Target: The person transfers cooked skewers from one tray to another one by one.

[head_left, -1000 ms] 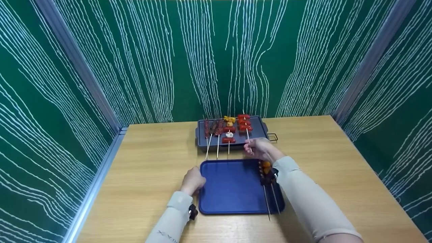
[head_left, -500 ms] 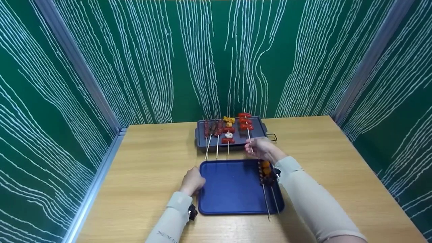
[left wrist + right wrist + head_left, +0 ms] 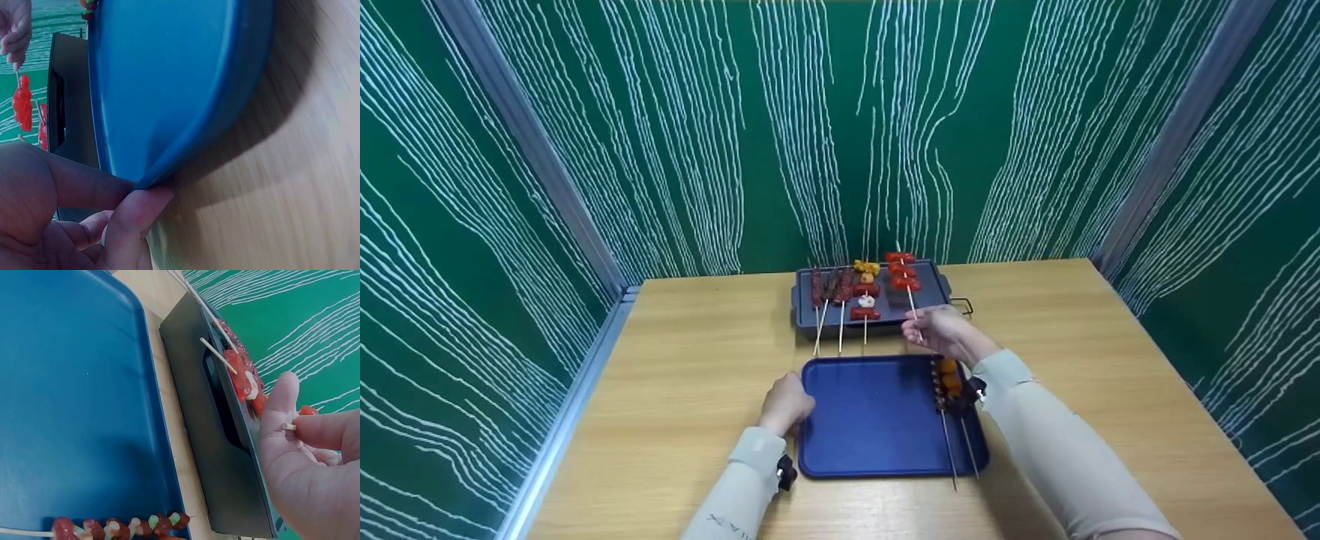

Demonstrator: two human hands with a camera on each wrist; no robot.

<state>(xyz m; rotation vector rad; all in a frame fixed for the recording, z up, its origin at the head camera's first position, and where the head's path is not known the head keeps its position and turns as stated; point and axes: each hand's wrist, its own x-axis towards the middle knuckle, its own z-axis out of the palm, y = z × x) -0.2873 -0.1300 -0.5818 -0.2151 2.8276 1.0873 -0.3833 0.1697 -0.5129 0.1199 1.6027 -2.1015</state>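
Observation:
My left hand [image 3: 787, 403] pinches the near-left rim of a blue tray [image 3: 862, 420]; thumb and finger meet on that rim in the left wrist view. My right hand [image 3: 949, 331] holds the bare stick end of a skewer of red pieces [image 3: 903, 271] over the right part of a dark grill [image 3: 933, 283]. In the right wrist view the stick's end [image 3: 288, 427] pokes out between thumb and finger. Left of it on the grill lie a mixed skewer [image 3: 865, 290] with yellow, white and red pieces, and several dark meat skewers [image 3: 842, 286].
Two more skewers [image 3: 949, 420] lie along the tray's right side, their sticks reaching past its near edge. A wire handle [image 3: 962, 306] juts from the grill's right end. Green walls [image 3: 840, 135] with white lines enclose the wooden table [image 3: 690, 360].
The red skewer rose a little and shifted slightly right, then came back slightly left. My left hand stays on the tray's rim. The whole head view drifts slightly.

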